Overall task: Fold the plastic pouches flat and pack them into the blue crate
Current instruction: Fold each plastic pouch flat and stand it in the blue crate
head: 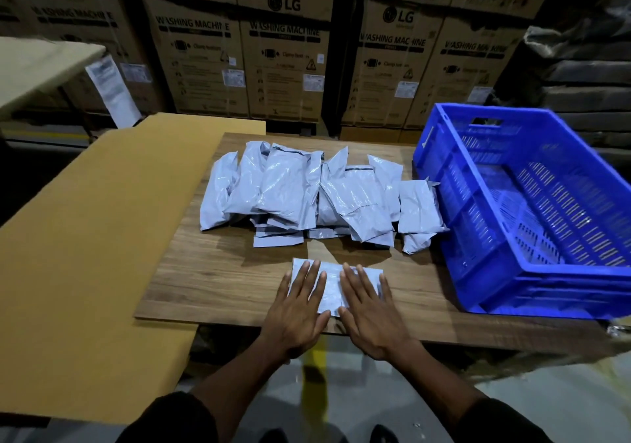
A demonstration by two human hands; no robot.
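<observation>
Straight, slightly spread fingers [309, 272] of our left hand [296, 309] lay flat on the left half of a folded grey pouch [333, 285], pinching nothing. Left of our hands, a tan cardboard sheet [85, 237] overlapped the left edge of the wooden board [211, 272] we worked on. We kept the pouch near the board's front edge, just in front of the loose heap of grey plastic pouches [317, 193] that stretched across the middle of the board. Our right hand [372, 313] pressed the pouch's right half in the same way, fingers straight and a little apart, the two hands side by side and almost touching at the thumbs. Further right, the blue crate [478, 265] stood on the board's right end, its near wall just beside the last pouches of the heap, and we saw no pouch inside it. Behind the board rose stacked washing machine cartons [286, 56].
</observation>
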